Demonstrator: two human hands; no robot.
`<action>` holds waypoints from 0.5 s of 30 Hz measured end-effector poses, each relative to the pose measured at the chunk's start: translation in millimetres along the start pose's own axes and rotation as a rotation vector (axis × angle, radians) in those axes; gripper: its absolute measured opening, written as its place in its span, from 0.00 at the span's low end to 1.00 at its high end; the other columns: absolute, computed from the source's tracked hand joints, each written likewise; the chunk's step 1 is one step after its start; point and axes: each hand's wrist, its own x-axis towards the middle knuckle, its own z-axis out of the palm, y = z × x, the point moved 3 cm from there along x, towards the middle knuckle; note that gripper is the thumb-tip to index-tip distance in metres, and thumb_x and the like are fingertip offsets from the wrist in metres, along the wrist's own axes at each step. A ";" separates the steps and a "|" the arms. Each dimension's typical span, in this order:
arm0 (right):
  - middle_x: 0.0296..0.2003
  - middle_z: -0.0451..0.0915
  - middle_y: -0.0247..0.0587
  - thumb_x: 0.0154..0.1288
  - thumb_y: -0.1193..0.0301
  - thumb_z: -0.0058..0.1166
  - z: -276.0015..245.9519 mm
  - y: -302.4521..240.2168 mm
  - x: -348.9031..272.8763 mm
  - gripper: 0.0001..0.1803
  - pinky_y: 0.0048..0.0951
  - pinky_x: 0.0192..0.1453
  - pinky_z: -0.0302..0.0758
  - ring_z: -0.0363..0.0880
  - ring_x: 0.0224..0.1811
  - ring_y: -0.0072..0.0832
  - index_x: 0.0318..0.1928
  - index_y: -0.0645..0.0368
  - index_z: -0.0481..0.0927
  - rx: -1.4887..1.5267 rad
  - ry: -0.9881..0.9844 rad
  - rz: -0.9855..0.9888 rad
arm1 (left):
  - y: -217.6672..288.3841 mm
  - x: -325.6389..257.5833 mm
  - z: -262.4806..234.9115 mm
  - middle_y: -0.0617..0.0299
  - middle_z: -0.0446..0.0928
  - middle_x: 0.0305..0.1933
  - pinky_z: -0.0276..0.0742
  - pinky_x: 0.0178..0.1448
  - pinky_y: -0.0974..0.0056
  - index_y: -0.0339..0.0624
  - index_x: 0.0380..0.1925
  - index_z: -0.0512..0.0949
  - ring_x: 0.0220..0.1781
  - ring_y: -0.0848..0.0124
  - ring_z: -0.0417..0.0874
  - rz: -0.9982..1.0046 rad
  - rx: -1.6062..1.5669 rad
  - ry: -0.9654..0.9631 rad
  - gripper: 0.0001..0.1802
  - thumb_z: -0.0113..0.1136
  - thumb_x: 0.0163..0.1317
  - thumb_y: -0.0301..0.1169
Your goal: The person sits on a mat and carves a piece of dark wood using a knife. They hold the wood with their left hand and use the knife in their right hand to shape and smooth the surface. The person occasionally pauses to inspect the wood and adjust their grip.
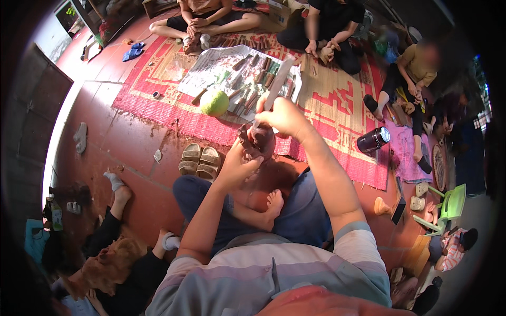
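Observation:
My left hand [238, 162] grips a dark reddish-brown carved wooden piece [259, 142] from below, held up in front of me above my crossed legs. My right hand [285, 117] is closed on a long pale flat tool [278, 84] whose lower end meets the top of the wooden piece. The tool slants up and away toward the mat. Details of the carving are too dark to make out.
A red and straw woven mat [337, 105] lies ahead with a newspaper [221, 66] holding several tools and a green round fruit [214, 102]. Tan sandals [200, 161] sit by my knee. Other people sit around the mat and at my left. A dark flask [373, 140] stands at the right.

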 end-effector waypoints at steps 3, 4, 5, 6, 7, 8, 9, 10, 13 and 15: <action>0.18 0.75 0.38 0.50 0.77 0.51 -21.7 28.1 3.7 0.02 0.26 0.24 0.72 0.75 0.19 0.21 0.27 0.61 0.72 0.277 0.013 0.078 | -11.4 4.8 -0.2 0.57 0.67 0.48 0.67 0.52 0.65 0.35 0.52 0.65 0.49 0.70 0.70 0.011 0.083 -0.026 0.27 0.58 0.49 0.26; 0.19 0.76 0.38 0.49 0.75 0.53 -17.4 24.6 0.9 0.04 0.27 0.27 0.72 0.76 0.22 0.24 0.27 0.60 0.73 0.222 -0.013 0.035 | -7.5 1.8 -2.7 0.57 0.66 0.51 0.67 0.54 0.65 0.36 0.55 0.62 0.51 0.70 0.69 0.003 0.042 -0.042 0.29 0.57 0.51 0.25; 0.20 0.76 0.39 0.48 0.74 0.54 -4.6 18.1 -3.0 0.05 0.29 0.30 0.72 0.76 0.24 0.26 0.28 0.59 0.74 0.164 -0.023 -0.067 | -2.1 0.0 -6.2 0.57 0.64 0.54 0.66 0.56 0.65 0.36 0.57 0.59 0.54 0.69 0.67 -0.005 -0.022 -0.057 0.31 0.55 0.52 0.24; 0.21 0.76 0.39 0.47 0.72 0.56 4.9 11.2 -6.3 0.07 0.30 0.33 0.72 0.76 0.26 0.28 0.29 0.58 0.74 0.106 -0.013 -0.191 | 5.7 3.4 -8.3 0.56 0.63 0.56 0.65 0.58 0.64 0.37 0.60 0.56 0.57 0.69 0.66 0.009 -0.086 -0.077 0.32 0.54 0.54 0.23; 0.22 0.76 0.39 0.46 0.70 0.57 7.4 6.1 -4.6 0.09 0.31 0.36 0.71 0.77 0.29 0.31 0.29 0.58 0.75 0.100 0.003 -0.272 | 14.4 7.0 -7.2 0.56 0.61 0.59 0.64 0.60 0.64 0.38 0.63 0.53 0.60 0.68 0.64 0.043 -0.152 -0.089 0.34 0.53 0.55 0.22; 0.23 0.77 0.37 0.50 0.73 0.57 -2.2 -7.7 -5.6 0.06 0.29 0.34 0.72 0.76 0.27 0.26 0.28 0.59 0.73 -0.018 -0.063 -0.144 | 20.8 8.0 -9.4 0.56 0.60 0.62 0.63 0.62 0.64 0.38 0.65 0.50 0.63 0.68 0.63 0.064 -0.181 -0.082 0.36 0.52 0.57 0.21; 0.23 0.77 0.38 0.50 0.73 0.57 -12.5 -7.3 -4.0 0.07 0.30 0.35 0.72 0.76 0.28 0.26 0.29 0.60 0.73 0.048 -0.031 -0.089 | 31.1 13.7 -8.8 0.55 0.60 0.62 0.63 0.62 0.65 0.38 0.65 0.50 0.62 0.68 0.64 0.090 -0.165 -0.043 0.36 0.51 0.58 0.21; 0.23 0.76 0.38 0.53 0.73 0.55 -18.0 -2.0 -1.6 0.07 0.29 0.32 0.74 0.77 0.25 0.26 0.31 0.61 0.73 0.057 0.033 -0.101 | 39.5 15.5 -6.7 0.55 0.63 0.60 0.63 0.61 0.65 0.38 0.65 0.52 0.60 0.69 0.66 0.092 -0.147 -0.005 0.34 0.51 0.58 0.22; 0.23 0.76 0.38 0.57 0.73 0.52 -28.3 10.5 -9.6 0.06 0.28 0.28 0.75 0.77 0.22 0.25 0.34 0.61 0.72 0.327 0.062 0.053 | 46.4 19.2 -5.6 0.59 0.70 0.48 0.67 0.53 0.69 0.37 0.60 0.62 0.49 0.73 0.71 0.041 -0.117 0.121 0.28 0.52 0.58 0.21; 0.24 0.75 0.37 0.61 0.72 0.50 -19.8 19.3 -4.8 0.06 0.26 0.27 0.76 0.77 0.21 0.24 0.36 0.61 0.72 0.331 0.065 0.006 | 47.0 17.2 -12.0 0.61 0.71 0.45 0.68 0.51 0.70 0.37 0.58 0.64 0.45 0.75 0.72 0.021 -0.137 0.132 0.26 0.52 0.57 0.20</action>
